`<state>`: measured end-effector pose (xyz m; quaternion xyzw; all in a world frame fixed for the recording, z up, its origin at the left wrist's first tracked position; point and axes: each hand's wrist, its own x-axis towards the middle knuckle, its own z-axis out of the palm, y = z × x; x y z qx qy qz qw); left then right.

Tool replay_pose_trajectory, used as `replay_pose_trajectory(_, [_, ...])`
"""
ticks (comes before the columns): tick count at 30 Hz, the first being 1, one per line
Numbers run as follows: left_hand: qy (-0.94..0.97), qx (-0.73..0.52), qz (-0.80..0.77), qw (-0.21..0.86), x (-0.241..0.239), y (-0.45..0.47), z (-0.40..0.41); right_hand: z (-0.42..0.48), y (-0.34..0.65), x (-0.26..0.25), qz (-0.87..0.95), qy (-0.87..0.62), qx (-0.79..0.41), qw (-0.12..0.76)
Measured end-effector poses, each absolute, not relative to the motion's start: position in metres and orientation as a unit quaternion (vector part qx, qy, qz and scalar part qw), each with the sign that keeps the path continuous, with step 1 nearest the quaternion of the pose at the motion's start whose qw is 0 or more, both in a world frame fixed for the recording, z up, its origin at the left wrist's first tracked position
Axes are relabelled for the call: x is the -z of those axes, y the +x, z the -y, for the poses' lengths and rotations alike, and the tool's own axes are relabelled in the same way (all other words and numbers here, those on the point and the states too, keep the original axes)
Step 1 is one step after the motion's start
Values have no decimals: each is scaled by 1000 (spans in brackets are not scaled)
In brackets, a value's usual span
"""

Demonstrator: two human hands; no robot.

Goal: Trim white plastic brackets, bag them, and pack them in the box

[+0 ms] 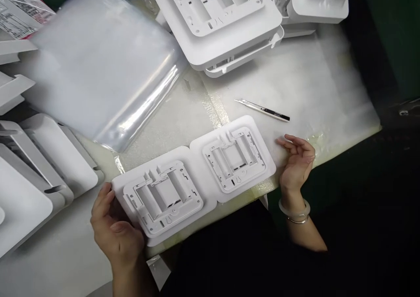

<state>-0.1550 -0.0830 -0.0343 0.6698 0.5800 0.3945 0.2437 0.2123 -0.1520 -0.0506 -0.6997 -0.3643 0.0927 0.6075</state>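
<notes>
Plate pair: two white, square, round-cornered plastic plates (211, 161) with raised, recessed frames lie edge to edge near the worktop's close border; all places below are told from this pair.
Left hand: bare, cupped at the pair's left end, fingers against the edge of the left plate; whether the grip is clamped on it or only resting there, I cannot tell.
Left hand's point: the left hand (116, 231).
Right hand: the right hand (297, 163) is just beside the pair's right end, its grip apart, fingers loosely curved, wearing a pale, thick bangle (294, 207) and a thin silver bracelet.
Worktop: the worktop (295, 80) under the pair has a pale, slightly shiny covering, crossed by textured clear tape (215, 109) just beyond it.
Slim tool: a silver, white and black pen-shaped tool (262, 110) lies just beyond the pair's right plate.
Plastic: a smooth, clear plastic sheet stack (98, 61) spreads beyond the pair's left plate.
White stacks: piled white plastic housings (226, 47) stand beyond the pair; more white casings (62, 152) lie to its left.
Room: dark green floor (390, 30) shows past the worktop, right of the pair.
Writing: a white printed sheet (19, 10) with red edging lies far beyond the pair, to its left; its black print is too small to read.
</notes>
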Motion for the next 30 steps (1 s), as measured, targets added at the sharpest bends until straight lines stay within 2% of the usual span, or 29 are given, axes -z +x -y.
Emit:
replay_pose_trajectory(10, [698, -424, -540, 204, 36, -151, 84, 152, 216, 52, 338, -676, -99, 648])
replay_pose_trajectory(23, [671, -417, -572, 218, 31, -156, 96, 150, 218, 55, 310, -679, -69, 662])
replay_pose_trajectory(27, [684, -338, -612, 209, 28, -161, 98, 149, 220, 55, 323, -688, -58, 647])
replay_pose_trajectory(30, [684, -369, -592, 213, 28, -161, 97, 148, 220, 54, 329, -707, -57, 623])
